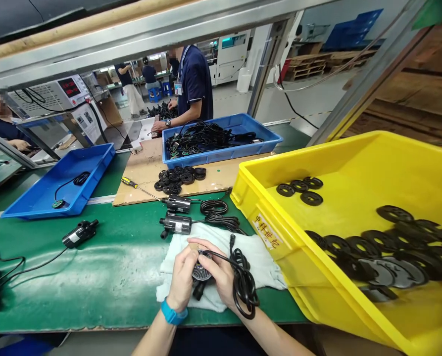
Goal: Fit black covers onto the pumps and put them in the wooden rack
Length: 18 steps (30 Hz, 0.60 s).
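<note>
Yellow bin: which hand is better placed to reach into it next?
Probably the right hand: it is nearer the yellow bin, while the left hand is farther across. Both hold a round part, though, and a black cable drapes over the right one.

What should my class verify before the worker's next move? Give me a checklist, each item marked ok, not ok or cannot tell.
1. Two-handed grip: ok. The left hand and right hand both hold the round-faced part.
2. Cloth below the work: ok. The pale cloth lies on the green table under the hands.
3. Cable clear of the arms: not ok. The coiled cable overlaps the right wrist in this view.
4. Screwdriver out of the hands: ok. The screwdriver lies with its handle on the cardboard.
5. Whole edge of the part flush: cannot tell. Fingers cover much of it.
</note>
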### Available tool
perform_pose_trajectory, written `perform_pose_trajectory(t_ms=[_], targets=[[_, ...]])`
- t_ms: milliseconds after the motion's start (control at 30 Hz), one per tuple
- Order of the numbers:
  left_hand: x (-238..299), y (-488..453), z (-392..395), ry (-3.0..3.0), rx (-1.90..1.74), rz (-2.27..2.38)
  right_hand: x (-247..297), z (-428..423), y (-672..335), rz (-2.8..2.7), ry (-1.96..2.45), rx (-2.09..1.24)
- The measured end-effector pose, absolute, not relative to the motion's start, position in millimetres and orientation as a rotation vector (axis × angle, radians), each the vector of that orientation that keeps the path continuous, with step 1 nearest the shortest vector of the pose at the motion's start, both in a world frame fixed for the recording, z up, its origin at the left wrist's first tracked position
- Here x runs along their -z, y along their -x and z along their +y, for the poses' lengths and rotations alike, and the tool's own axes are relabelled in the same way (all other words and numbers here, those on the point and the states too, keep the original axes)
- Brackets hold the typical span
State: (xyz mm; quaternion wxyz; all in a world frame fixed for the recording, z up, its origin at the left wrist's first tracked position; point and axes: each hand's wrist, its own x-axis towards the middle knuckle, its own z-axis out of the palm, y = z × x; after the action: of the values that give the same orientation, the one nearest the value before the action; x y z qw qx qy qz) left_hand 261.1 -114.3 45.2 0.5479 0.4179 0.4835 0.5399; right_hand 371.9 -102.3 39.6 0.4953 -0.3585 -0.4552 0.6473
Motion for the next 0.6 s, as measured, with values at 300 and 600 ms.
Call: perform_pose_trajectory(t_ms=[300, 600], targets=[[-39, -265, -115, -0.963, -1.263, 1.128, -35, -93, -375, -0.997, 0.844, -1.672], [-42, -266, -110, -1.01, -1.237, 1.143, -26, -99, -374, -1.119, 0.86, -1.585]])
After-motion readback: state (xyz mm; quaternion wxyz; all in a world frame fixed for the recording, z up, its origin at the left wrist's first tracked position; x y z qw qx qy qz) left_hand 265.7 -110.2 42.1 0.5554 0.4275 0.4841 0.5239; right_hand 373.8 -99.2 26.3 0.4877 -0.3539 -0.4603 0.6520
